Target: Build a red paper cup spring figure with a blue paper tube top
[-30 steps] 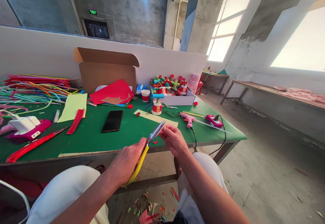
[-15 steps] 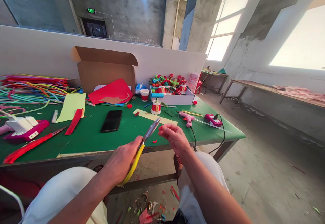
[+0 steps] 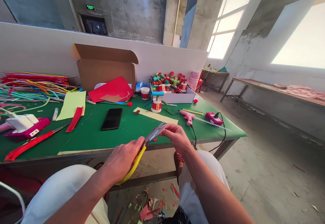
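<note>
My left hand (image 3: 124, 158) is closed round the yellow handles of a pair of scissors (image 3: 135, 163). Their metal blades point up and right, slightly parted, with the tips at the fingers of my right hand (image 3: 176, 136). Those fingers are pinched together on a small red piece, now mostly hidden behind the blades. A red scrap (image 3: 155, 139) lies on the green tabletop just below the blades. Beyond them stands a red-and-white paper cup figure (image 3: 156, 105) with a coiled neck and a blue bar on top, beside a pale yellow paper strip (image 3: 162, 117).
A white box (image 3: 175, 97) of similar figures stands at the back. To the right lie a pink glue gun (image 3: 188, 117) and a power strip (image 3: 214, 119) with cables. A phone (image 3: 111, 119), red-handled scissors (image 3: 33, 145) and pipe cleaners (image 3: 35, 88) are on the left.
The scissors have moved right and up, so their blades now reach the fingertips of my right hand. The red piece there is now covered by the blades.
</note>
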The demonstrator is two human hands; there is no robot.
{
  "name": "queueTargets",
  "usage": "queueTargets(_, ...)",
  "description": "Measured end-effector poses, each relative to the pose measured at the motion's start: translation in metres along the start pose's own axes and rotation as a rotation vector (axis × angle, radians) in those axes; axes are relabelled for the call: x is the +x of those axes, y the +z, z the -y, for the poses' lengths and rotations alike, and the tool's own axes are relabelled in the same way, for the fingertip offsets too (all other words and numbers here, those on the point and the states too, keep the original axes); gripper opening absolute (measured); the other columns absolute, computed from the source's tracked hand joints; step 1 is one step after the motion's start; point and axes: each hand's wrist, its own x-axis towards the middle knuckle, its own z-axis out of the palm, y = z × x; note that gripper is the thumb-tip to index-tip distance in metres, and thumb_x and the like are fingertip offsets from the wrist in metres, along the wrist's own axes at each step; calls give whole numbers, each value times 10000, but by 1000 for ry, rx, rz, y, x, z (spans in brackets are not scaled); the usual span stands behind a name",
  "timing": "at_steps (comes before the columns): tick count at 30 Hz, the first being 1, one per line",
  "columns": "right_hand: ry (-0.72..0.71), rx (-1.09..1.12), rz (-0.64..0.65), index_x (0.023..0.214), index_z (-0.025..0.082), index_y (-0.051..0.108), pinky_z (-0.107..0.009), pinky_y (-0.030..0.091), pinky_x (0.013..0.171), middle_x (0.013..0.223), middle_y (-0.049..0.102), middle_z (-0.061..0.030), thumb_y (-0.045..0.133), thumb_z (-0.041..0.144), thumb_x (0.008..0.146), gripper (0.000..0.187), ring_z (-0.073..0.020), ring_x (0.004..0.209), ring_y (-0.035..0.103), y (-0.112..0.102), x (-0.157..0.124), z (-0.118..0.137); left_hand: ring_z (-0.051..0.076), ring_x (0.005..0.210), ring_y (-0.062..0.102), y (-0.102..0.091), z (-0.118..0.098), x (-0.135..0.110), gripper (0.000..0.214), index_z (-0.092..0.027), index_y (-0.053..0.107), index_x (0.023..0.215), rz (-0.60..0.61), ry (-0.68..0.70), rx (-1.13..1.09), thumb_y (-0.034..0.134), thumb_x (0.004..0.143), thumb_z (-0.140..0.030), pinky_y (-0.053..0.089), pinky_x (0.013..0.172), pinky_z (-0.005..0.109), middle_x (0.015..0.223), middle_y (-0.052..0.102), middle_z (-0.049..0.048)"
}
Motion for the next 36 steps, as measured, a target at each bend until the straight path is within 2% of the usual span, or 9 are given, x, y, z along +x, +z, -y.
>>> queueTargets(11,26,-20,18,684,188,741,-278,496,744,692,714,-9,842,365,617,214,-131,670,629,0,-2,3,224,675,624,-1,2,-1,275,-208,477,1112,-23,60,-105,348,874,-161,386,588,281,792,642,56)
queueTargets(15,33,-6,25,696,181,740,-281,497,750,698,715,-14,845,362,619,223,-131,670,635,-1,-2,1,233,694,627,1,4,-1,315,-207,466,1160,-19,58,-114,340,875,-160,391,605,290,801,643,57)
queueTargets(21,35,2,29,688,182,738,-273,499,745,697,715,-14,846,373,618,230,-129,669,635,0,-2,1,231,755,646,2,5,-1,280,-217,482,1087,-31,68,-135,351,854,-131,401,626,285,872,659,75)
queueTargets(26,34,-4,32,693,190,738,-280,503,754,707,718,-11,841,370,624,219,-133,677,640,0,-2,1,201,637,603,5,6,-1,238,-224,477,1068,-65,74,-135,368,865,-165,367,571,265,743,611,26)
queueTargets(36,16,-70,66,693,192,740,-285,503,765,723,720,-11,826,382,636,216,-142,702,640,-1,-3,7,187,605,570,-1,5,-3,194,-230,466,998,-47,81,-123,319,880,-183,331,544,258,695,581,14)
